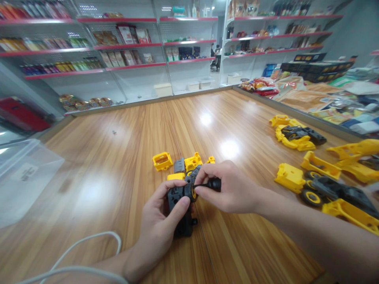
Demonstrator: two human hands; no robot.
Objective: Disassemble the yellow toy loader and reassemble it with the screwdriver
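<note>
Our left hand (160, 223) gripped the toy body (182, 227); our right hand (232, 192) pressed a screwdriver (213, 184) to its wheel (193, 193), needing steady alignment.

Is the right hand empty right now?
No, the right hand pinches a small black screwdriver-like tool against the dark grey plastic toy block held in the left hand.

Wood tbl (118, 165), stocked shelves (127, 46) behind
</note>
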